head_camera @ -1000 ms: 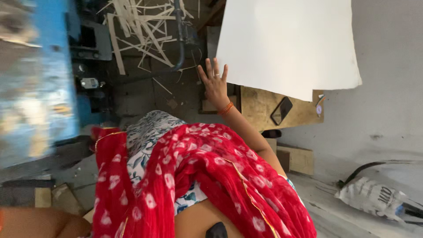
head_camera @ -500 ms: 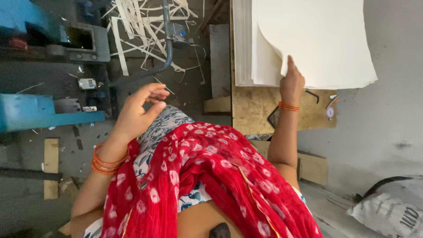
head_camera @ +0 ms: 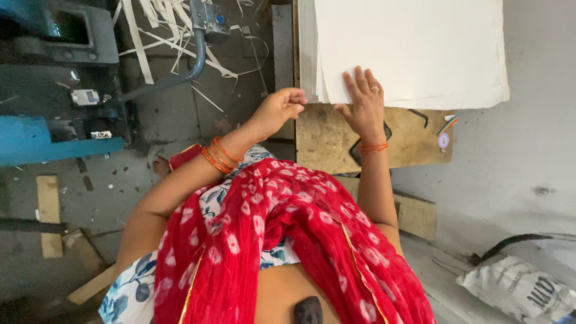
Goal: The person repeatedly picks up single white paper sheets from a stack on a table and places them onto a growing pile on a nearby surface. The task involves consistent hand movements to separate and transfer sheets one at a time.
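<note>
Nearest me, at 6 o'clock, a red scarf with white flower print (head_camera: 288, 246) drapes over a blue-and-white floral garment (head_camera: 135, 288). One grey printed sack (head_camera: 522, 288) lies at 4 o'clock on the grey concrete floor (head_camera: 516, 156).

Two hands in view, both mine. The left hand (head_camera: 277, 110), at centre, is loosely curled, fingertips pinching at the near corner of the stack of large white paper sheets (head_camera: 414, 48); I cannot tell how many sheets it grips. Orange bangles (head_camera: 217, 156) sit on that wrist, several, count unclear. The right hand (head_camera: 362, 102) lies flat and open, fingers spread, pressing on the stack's near edge at 1 o'clock; one ring, and orange bangles (head_camera: 372, 147) on the wrist.

The stack rests on a brown wooden board (head_camera: 324, 138), one visible, with a second lower board (head_camera: 414, 213) at 3 o'clock.

Farther out, at 11 o'clock, many loose white paper strips (head_camera: 156, 36) litter the dark floor beside one blue machine frame (head_camera: 42, 141) and a bent grey pipe (head_camera: 174, 78). One pale wood offcut (head_camera: 48, 213) lies at 9 o'clock.
</note>
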